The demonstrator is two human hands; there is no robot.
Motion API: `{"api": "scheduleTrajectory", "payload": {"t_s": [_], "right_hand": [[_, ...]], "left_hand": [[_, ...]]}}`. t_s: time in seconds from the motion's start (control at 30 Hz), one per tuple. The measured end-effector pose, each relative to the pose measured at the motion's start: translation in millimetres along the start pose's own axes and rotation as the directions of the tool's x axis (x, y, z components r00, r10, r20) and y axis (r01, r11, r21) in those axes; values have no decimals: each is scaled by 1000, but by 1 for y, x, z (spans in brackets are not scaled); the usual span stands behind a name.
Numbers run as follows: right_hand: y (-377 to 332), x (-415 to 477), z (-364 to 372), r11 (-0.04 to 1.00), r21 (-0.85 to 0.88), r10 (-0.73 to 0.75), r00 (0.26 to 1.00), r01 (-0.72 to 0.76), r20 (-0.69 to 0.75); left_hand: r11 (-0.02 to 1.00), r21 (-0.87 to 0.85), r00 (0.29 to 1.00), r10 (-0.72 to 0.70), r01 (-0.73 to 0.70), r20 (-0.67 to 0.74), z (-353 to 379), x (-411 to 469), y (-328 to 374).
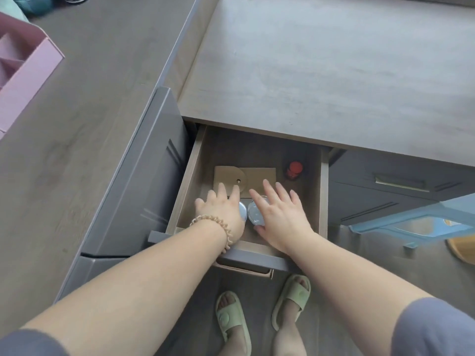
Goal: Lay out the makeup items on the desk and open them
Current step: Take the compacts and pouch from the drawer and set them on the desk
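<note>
Both hands reach into an open wooden drawer (183, 188) under the grey desk top (321, 73). My left hand (222, 209), fingers spread, lies over a round silver tin (243, 210) that is mostly hidden beneath it. My right hand (279, 214), also spread, hovers over a second round silver tin (255, 214), its thumb at the tin's near edge. Neither hand visibly grips anything. A tan cardboard box (259, 177) lies behind the tins. A small red-capped bottle (294, 170) stands at the drawer's back right.
A pink compartment organiser (23, 70) sits on the surface at the far left. A blue stool (416, 219) stands on the floor at the right, next to closed grey drawers (401, 183). My feet in green slippers (232, 319) are below the drawer front.
</note>
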State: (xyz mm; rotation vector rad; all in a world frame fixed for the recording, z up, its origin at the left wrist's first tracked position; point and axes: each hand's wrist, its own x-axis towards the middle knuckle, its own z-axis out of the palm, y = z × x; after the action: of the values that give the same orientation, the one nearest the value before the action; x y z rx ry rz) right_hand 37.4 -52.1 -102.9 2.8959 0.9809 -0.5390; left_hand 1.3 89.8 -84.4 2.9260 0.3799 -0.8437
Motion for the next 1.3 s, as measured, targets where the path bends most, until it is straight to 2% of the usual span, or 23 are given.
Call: {"api": "scheduleTrajectory", "payload": {"t_s": [0.17,0.27,0.47,0.67,0.8,0.9,1.0,1.07,1.17,1.3], "right_hand": [[11,20,33,999,-16,31,993,-30,110],[12,23,47,996,42,73,990,-79,124],[5,13,56,995,69,60,994,-67,96],[11,4,42,991,92,102,994,-98,-44],[25,-16,8,958,272,155,964,-93,-214],[57,-36,-29,916,398,211,903,-49,-374],[102,-57,-69,888,460,299,791,-25,-533],[133,-64,-93,864,503,364,732,-34,-575],[199,-75,-120,851,523,411,679,-47,-608],[296,-93,-131,826,558,467,659,-85,-590]], "left_hand": [[998,-39,985,-37,44,169,36,44,12],[996,-60,981,-50,62,186,48,48,12],[997,-46,975,-52,64,214,50,33,16],[999,41,1000,-13,12,27,35,23,15],[994,-105,985,0,-18,-172,3,4,18],[971,-204,933,43,-122,-356,-37,-9,38],[934,-226,829,114,-277,-548,-84,-9,81],[919,-205,781,152,-338,-606,-116,-4,114],[896,-186,751,208,-404,-627,-156,6,180],[898,-147,735,236,-415,-636,-179,26,278]]}}
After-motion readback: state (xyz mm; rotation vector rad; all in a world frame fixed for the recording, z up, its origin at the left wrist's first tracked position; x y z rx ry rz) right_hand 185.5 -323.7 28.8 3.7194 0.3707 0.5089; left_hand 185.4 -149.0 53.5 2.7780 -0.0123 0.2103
